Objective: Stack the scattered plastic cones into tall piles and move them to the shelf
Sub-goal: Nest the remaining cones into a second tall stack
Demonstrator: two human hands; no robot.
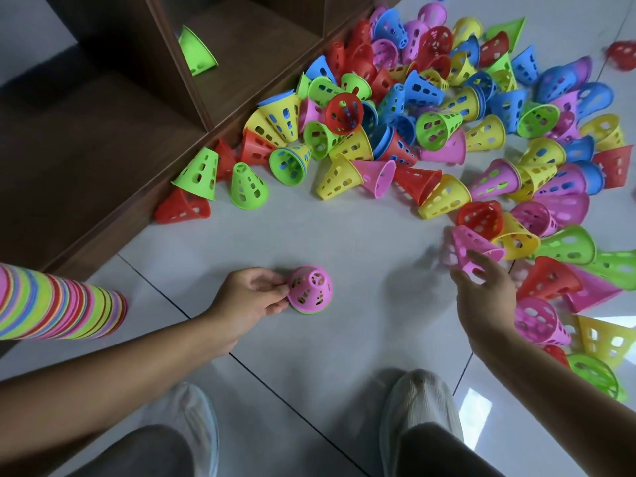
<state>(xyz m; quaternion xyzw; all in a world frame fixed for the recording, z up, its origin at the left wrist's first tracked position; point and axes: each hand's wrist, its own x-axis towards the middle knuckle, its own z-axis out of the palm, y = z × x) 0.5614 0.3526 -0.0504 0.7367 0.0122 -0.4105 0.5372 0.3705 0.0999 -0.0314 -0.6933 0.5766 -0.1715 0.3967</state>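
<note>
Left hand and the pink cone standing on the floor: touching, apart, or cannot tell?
Touching. The head view shows the left hand pinching the side of the pink cone with its fingertips.

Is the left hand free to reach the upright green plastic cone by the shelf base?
Probably not yet: the left hand grips a small pink-topped cone stack. Bare floor tile lies toward the green plastic cone.

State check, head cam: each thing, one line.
left hand: pinches the pink cone
pink cone: upright on a green cone, on the floor
right hand: holds a blurred pink cone
striped tall stack: nested, at left edge
green cone in shelf: tipped
loose cones: scattered on the floor
</note>
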